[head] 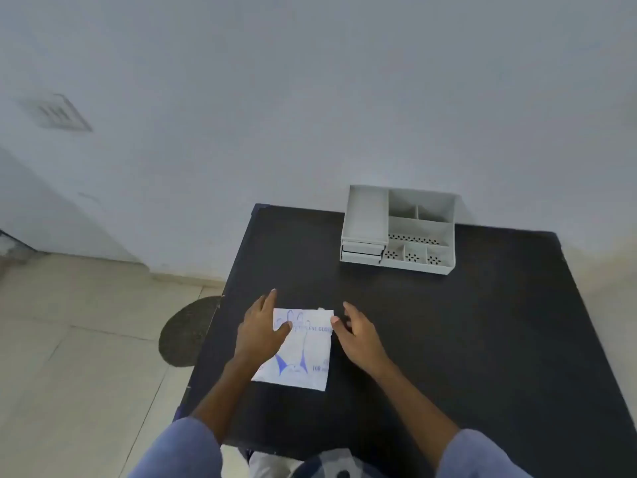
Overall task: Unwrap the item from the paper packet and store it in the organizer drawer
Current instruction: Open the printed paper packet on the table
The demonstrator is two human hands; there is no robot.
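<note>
A white paper packet [303, 353] with blue glove print lies flat on the black table [465, 332], near its left front. My left hand [263, 331] rests flat on the packet's left edge, thumb over the printed face. My right hand [358, 334] is at the packet's upper right corner, thumb touching that corner, fingers spread. A light grey organizer [398, 229] stands at the table's back edge, with small drawers [362, 251] stacked at its lower left and open compartments on the right. The drawers look pushed in.
A white wall rises right behind the organizer. The table's left edge drops to a tiled floor with a round dark mat [188, 334]. My blue sleeves are at the bottom of the view.
</note>
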